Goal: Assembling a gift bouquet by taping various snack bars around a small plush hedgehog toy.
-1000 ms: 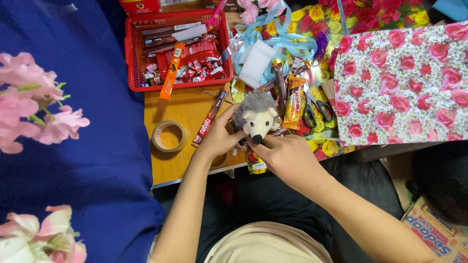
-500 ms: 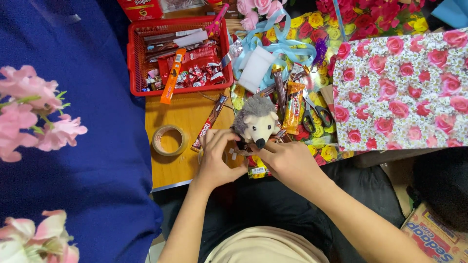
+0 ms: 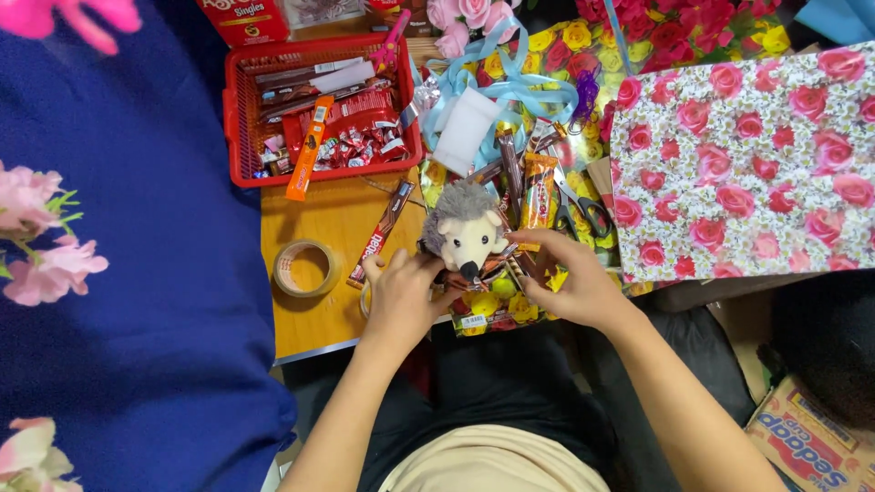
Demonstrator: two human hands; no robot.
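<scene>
Both hands at a grey-and-cream plush hedgehog (image 3: 463, 230) among candy bars.
Left hand (image 3: 401, 301) curls fingers on its side; right hand (image 3: 567, 282) pinches a bar; red plastic basket (image 3: 239, 128) of wrapped sweets behind.

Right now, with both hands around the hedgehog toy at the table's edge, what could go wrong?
The arrangement under the plush hedgehog overhangs the table edge, so it may slip into the lap. The right hand works close to the scissors, which could snag or nick it. The left hand could knock the tape roll off.
</scene>
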